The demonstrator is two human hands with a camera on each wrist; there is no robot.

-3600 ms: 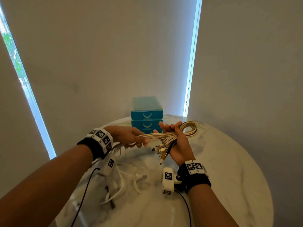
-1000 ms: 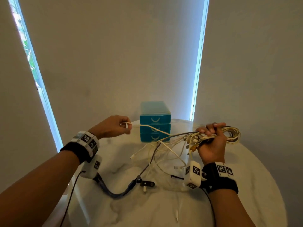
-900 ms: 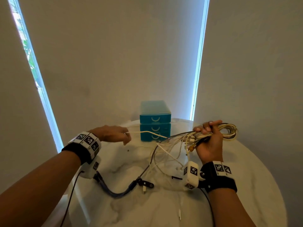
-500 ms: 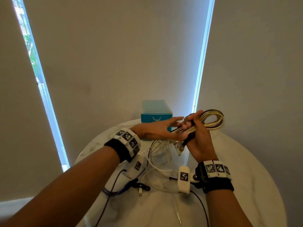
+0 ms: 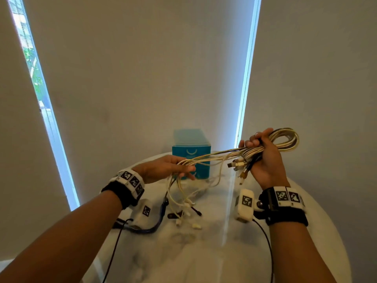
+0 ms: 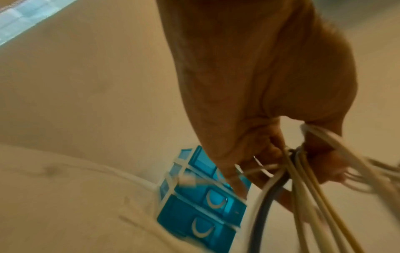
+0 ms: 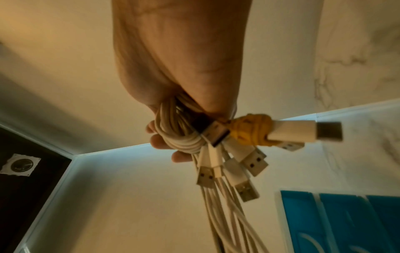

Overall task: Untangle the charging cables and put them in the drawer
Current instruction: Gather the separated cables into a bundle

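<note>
A bundle of cream and dark charging cables (image 5: 285, 139) is looped in my right hand (image 5: 255, 146), which grips it above the table's right side. Several USB plugs (image 5: 238, 166) stick out below that fist, also close up as USB plugs (image 7: 249, 162). Cable strands (image 5: 216, 157) run left to my left hand (image 5: 183, 170), whose fingers (image 6: 270, 154) curl round them. Loose cable ends (image 5: 183, 203) hang down and lie on the marble table (image 5: 204, 258). The teal drawer unit (image 5: 191, 152) stands behind my left hand, its drawers shut.
A dark blue cable with a black plug (image 5: 155, 225) lies on the table below my left wrist. Thin black leads (image 5: 265, 242) run from both wrist cameras. The round table's edge curves at right (image 5: 330, 231). Walls and bright window strips stand close behind.
Half a second ago both hands met at the bundle. Since then my left hand has slid down and left along the strands, and my right hand has carried the bundle up and right.
</note>
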